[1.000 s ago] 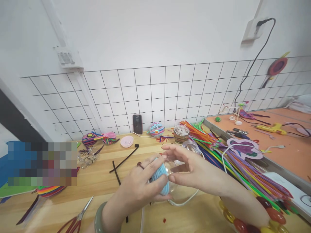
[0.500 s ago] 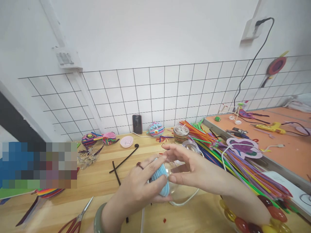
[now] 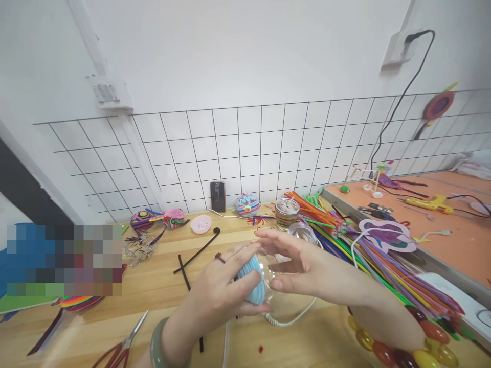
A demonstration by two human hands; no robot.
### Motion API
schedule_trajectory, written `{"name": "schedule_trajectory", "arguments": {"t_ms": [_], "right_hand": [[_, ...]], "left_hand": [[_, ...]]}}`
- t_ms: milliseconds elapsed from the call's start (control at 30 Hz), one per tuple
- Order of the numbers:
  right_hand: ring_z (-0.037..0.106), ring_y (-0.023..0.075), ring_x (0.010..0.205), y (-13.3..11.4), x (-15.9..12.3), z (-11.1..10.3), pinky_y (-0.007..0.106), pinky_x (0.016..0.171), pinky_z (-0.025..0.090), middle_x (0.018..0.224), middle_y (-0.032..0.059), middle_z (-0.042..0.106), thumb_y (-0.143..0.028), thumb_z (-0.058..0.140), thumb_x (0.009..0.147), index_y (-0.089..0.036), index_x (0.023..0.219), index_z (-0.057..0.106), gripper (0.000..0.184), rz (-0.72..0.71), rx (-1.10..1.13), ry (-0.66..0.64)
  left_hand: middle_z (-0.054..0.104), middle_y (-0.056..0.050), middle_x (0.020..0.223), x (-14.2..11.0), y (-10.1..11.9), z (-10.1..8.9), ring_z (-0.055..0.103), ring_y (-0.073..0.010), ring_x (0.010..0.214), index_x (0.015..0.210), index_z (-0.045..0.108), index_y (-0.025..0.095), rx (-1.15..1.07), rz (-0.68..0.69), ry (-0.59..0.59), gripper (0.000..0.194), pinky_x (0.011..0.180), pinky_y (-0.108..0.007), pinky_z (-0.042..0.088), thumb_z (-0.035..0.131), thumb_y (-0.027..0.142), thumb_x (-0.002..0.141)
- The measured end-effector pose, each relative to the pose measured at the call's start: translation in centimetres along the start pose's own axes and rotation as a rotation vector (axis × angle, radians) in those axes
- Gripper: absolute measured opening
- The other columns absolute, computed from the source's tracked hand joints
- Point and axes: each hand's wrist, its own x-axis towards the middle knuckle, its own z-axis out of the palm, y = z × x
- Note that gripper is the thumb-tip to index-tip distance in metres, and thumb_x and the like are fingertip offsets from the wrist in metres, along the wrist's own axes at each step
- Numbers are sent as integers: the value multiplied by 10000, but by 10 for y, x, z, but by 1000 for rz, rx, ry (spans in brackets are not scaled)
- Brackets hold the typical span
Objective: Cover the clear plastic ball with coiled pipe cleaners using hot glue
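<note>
Above the tabletop I hold a clear plastic ball (image 3: 269,268), its left part covered by rows of light blue pipe cleaner (image 3: 251,278). My left hand (image 3: 220,283) is wrapped round the light blue side, its fingers bent over it. From the right, my right hand (image 3: 303,263) cups the clear side with curved fingers and thumb. Part of the ball is hidden behind the fingers. Below it a white cord (image 3: 291,322) curves on the table, with a small red bit (image 3: 261,349) nearer me.
Red-handled scissors (image 3: 125,345) and black pipe cleaners (image 3: 195,251) lie left. A pink dish (image 3: 201,224), phone (image 3: 218,197), decorated ball (image 3: 247,204) and glass jar (image 3: 287,212) stand behind. Coloured pipe cleaners (image 3: 387,266) spread right. A yellow glue gun (image 3: 433,203) lies on the orange table (image 3: 460,235).
Both hands stay round the ball, with only a very slight shift of the fingers. The whole view has moved a little; other things lie as before.
</note>
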Motion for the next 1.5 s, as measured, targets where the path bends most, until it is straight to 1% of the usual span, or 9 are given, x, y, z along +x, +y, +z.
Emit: {"name": "schedule_trajectory", "arguments": {"t_ms": [200,400,500,633,733,833,1000,1200,1500], "right_hand": [[492,270,1300,0,4,7,463,984,515,1372,110,522,-255,724,791,-265,1359,428,640,25,-6,46],[514,270,1277,4,4,7,458,1027,474,1444,93,474,-249,805,702,-283,1396,416,796,47,-56,69],[466,253,1323,3,5,2,435,1065,436,1448,95,478,-332,756,765,-259,1365,469,669,11,-5,65],[522,224,1262,1,8,-3,412,1071,415,1331,53,605,-403,596,894,-262,1168,644,312,-82,-48,330],[629,217,1076,0,10,-3,379,972,476,1087,42,726,-418,577,900,-240,954,721,235,-100,-120,456],[665,182,863,0,12,-1,310,806,523,887,27,746,-417,613,870,-223,859,727,225,-103,-137,444],[626,151,719,1,13,5,267,663,499,754,13,697,-385,685,816,-195,722,671,212,-148,-180,428],[618,152,873,-3,6,15,292,784,492,912,27,669,-167,525,914,-213,946,670,156,-396,-494,261],[600,227,967,2,5,25,375,821,519,1043,119,646,-102,426,922,-157,1051,636,253,-508,-856,291]], "left_hand": [[636,-232,1205,1,0,0,629,-323,1119,1017,512,178,-7,-8,-22,426,868,-444,572,667,503,790],[655,-257,1156,4,-1,0,652,-321,1075,1012,502,160,-30,-13,12,430,829,-426,579,686,475,784],[660,-247,1150,3,-5,1,665,-303,1049,1017,507,167,-35,-53,30,437,777,-391,584,673,498,786],[666,-246,1135,-3,-11,2,673,-311,1033,1023,500,179,-20,-140,43,469,715,-365,583,694,514,759],[670,-245,1129,-5,-13,2,677,-313,1029,1031,492,187,-18,-169,70,472,722,-375,580,700,509,755],[672,-248,1125,-5,-13,1,679,-316,1029,1035,492,189,-14,-165,83,465,704,-369,580,691,510,763],[675,-237,1131,-5,-11,2,677,-316,1037,1064,495,191,-5,-133,103,497,693,-364,578,697,521,752],[666,-246,1138,-4,-9,1,673,-306,1045,1043,506,177,-36,-156,109,483,727,-371,580,699,512,754],[660,-205,1158,-5,-7,-2,645,-289,1093,1032,544,175,83,-197,10,380,822,-384,567,686,435,795]]}}
